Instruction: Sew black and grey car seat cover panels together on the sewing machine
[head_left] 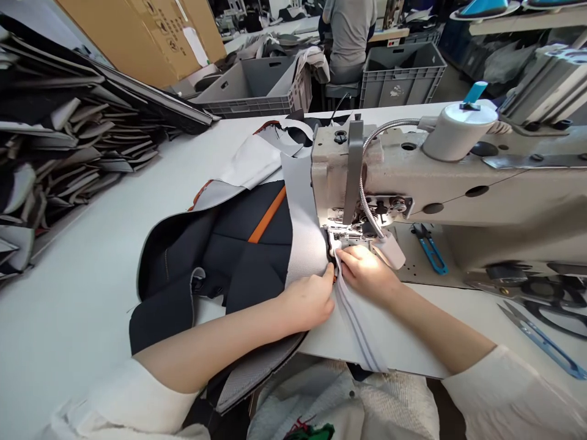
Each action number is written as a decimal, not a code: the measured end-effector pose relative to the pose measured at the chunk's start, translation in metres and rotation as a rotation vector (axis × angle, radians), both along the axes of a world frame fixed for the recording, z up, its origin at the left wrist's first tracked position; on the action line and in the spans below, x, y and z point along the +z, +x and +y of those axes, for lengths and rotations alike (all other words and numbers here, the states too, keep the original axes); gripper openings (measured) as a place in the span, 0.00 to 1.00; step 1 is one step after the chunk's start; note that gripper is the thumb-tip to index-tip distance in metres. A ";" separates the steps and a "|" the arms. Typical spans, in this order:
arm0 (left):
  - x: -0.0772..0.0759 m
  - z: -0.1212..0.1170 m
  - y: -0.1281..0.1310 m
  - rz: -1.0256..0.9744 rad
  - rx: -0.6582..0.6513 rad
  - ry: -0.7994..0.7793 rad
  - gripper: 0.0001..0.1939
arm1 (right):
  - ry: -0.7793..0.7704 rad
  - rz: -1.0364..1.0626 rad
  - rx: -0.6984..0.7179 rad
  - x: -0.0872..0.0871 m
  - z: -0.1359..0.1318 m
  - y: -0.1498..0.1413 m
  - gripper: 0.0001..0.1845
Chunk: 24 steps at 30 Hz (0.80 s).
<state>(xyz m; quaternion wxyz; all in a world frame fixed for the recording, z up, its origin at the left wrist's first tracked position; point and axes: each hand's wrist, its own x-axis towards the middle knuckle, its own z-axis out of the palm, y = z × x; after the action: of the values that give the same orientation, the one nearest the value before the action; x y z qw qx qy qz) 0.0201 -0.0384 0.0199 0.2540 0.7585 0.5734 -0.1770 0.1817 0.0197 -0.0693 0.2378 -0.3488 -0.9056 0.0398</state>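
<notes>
Pinches a white strip (351, 315) between thumb and fingertips with the right hand (369, 274), close to the lit needle area of the sewing machine (426, 183). Rests the index fingertip of the left hand (308, 302) at the edge of the dark cloth (257, 269), just beside the strip, with the other fingers curled under; cannot tell about any pinch there. Trails the strip down from the right hand to the near edge of the worktop (87, 318). Spreads the dark cloth left of the machine, partly under the left forearm, with an orange stripe (267, 215) across it and a pale grey panel (305, 223) alongside, reaching up to the machine head. Lying on the machine's base to the right, small blue snips (430, 247); farther right on the worktop, larger blue snips (543, 343) near black scissors handles (557, 316). Piled at far left, many cut pieces (87, 137), near a cardboard box (151, 36). Seated beyond the worktop between grey crates (403, 76), a person (349, 36).
</notes>
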 end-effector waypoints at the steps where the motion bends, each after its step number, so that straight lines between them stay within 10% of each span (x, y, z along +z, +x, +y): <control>1: 0.000 0.001 -0.001 -0.011 0.006 0.006 0.35 | 0.002 0.000 0.037 -0.002 0.001 -0.004 0.17; 16: -0.007 0.027 0.016 0.095 0.056 0.099 0.36 | -0.053 0.057 -0.207 -0.005 0.000 -0.007 0.17; 24: -0.010 0.017 0.014 0.123 -0.019 0.146 0.28 | -0.346 0.100 -0.306 0.009 -0.006 -0.014 0.17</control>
<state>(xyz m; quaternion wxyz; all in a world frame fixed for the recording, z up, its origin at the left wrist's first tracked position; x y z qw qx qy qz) 0.0343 -0.0216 0.0098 0.1609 0.7681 0.5921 -0.1833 0.1675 0.0139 -0.0606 0.2224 -0.5154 -0.8088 0.1754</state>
